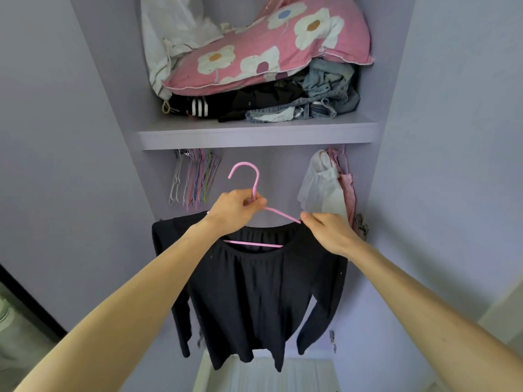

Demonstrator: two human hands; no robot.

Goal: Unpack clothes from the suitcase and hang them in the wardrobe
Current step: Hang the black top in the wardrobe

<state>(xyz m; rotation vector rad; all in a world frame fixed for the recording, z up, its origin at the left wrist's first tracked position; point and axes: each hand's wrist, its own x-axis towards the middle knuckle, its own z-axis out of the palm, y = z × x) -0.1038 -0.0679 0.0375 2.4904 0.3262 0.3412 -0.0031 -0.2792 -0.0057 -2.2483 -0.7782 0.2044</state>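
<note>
**Black long-sleeved knit top (254,292) on a thin pink hanger (245,164), held up at the lilac wardrobe (119,94)**

My left hand (236,209) is clenched round the neck of the hanger, just under its hook, and carries the weight. The hook rises free above my knuckles and is caught on nothing. My right hand (328,230) pinches the top's right shoulder where the hanger's sloping arm ends, thumb and forefinger closed on fabric and arm tip together.

The top hangs straight down from both grips. Its round neckline sits below my left wrist, with the hanger's lower bar showing pink across the opening. One sleeve drops outside each of my forearms.

Beyond my left hand and slightly above it, a bunch of empty pastel wire hangers (195,179) hangs under the lilac shelf (254,134). Above my right hand, a white garment (319,188) and a pink garment (348,190) hang against the wardrobe's side, touching each other.

Well above both hands, the shelf carries a heap. It holds a pink pillow with white flowers (268,52), crumpled white cloth (169,32) beside it, faded blue denim (325,89) and dark clothing with white stripes (199,106) underneath.
</note>
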